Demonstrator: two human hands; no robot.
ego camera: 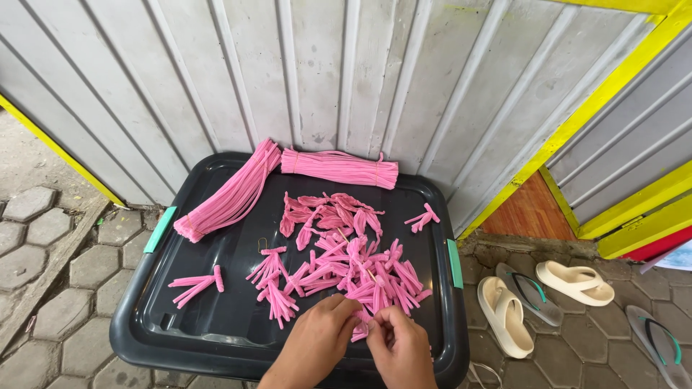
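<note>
A dark grey plastic box lid [216,317] carries a heap of short pink pipe-cleaner bundles [339,252]. My left hand [317,342] and my right hand [400,346] meet at the heap's near edge, both pinching one small pink bundle [360,330] between the fingertips. Two long bunches of uncut pink pipe cleaners lie at the back: one slanting at the left [231,191], one across the far edge [339,168]. Separate small bundles lie at the left [196,283] and at the right [423,217].
A grey corrugated metal wall [324,72] with yellow trim stands right behind the lid. Hexagonal paving [50,259] surrounds the box. Cream slippers [537,295] and grey flip-flops [659,342] lie on the ground to the right. Teal clips [159,229] sit on the lid's sides.
</note>
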